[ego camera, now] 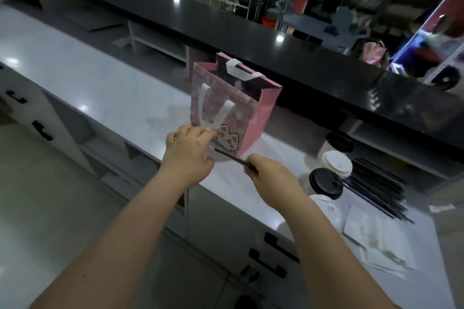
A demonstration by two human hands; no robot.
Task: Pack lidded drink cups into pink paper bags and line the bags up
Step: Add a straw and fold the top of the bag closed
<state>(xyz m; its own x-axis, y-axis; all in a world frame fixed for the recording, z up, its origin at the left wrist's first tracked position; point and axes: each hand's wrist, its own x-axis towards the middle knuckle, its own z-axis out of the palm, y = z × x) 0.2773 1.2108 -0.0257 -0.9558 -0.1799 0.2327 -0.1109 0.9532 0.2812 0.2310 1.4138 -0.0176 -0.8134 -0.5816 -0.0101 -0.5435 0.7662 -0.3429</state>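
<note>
Because the pink paper bag (251, 118) is thin and light, it will likely tip or crease under a hard squeeze; its folded rim or white handles seem the safest hold. It stands open-mouthed on the white counter (100, 83) just beyond both hands, with a patterned front bearing a cartoon cat, a plain pink side, and 1 handle flopped down its face. The left hand (188, 155) curls its fingers on the bag's lower front edge. The right hand (271, 180) pinches a thin black straw (231, 157). 3 lidded cups (337, 164) wait right of it.
</note>
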